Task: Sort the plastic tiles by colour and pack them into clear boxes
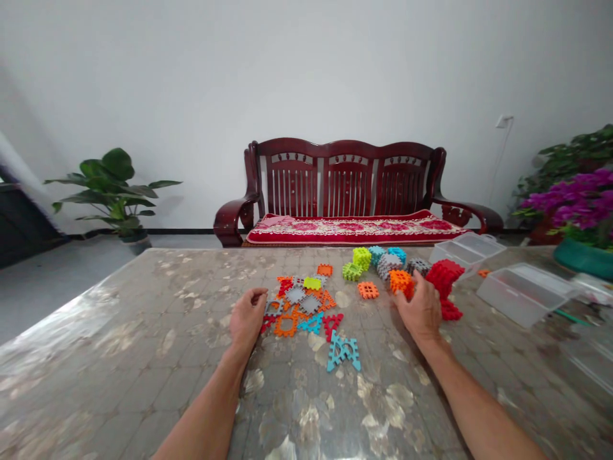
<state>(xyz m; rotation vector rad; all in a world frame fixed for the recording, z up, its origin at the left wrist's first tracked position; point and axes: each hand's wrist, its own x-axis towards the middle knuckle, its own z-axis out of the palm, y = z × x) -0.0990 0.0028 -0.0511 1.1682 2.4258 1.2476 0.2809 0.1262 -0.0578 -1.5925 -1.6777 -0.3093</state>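
My right hand point(421, 310) grips a stack of orange interlocking tiles point(401, 282) between thumb and fingers. Just right of it stand red stacked tiles point(444, 276). My left hand point(248, 316) is loosely closed at the left edge of a loose pile, and I see nothing in its fingers. That pile holds grey tiles point(295, 295), an orange square frame point(286, 326), a yellow-green tile point(313, 283) and red pieces. Nearer me lie light-blue triangular pieces point(343, 351). A flat orange tile point(368, 290) lies between the hands.
Behind my right hand are yellow-green stacks point(362, 258), a grey stack point(389, 266) and blue stacks point(396, 254). Clear plastic boxes point(524, 294) stand at the right, near a flower pot point(582, 259). A wooden bench point(347, 172) is beyond the patterned table point(158, 332).
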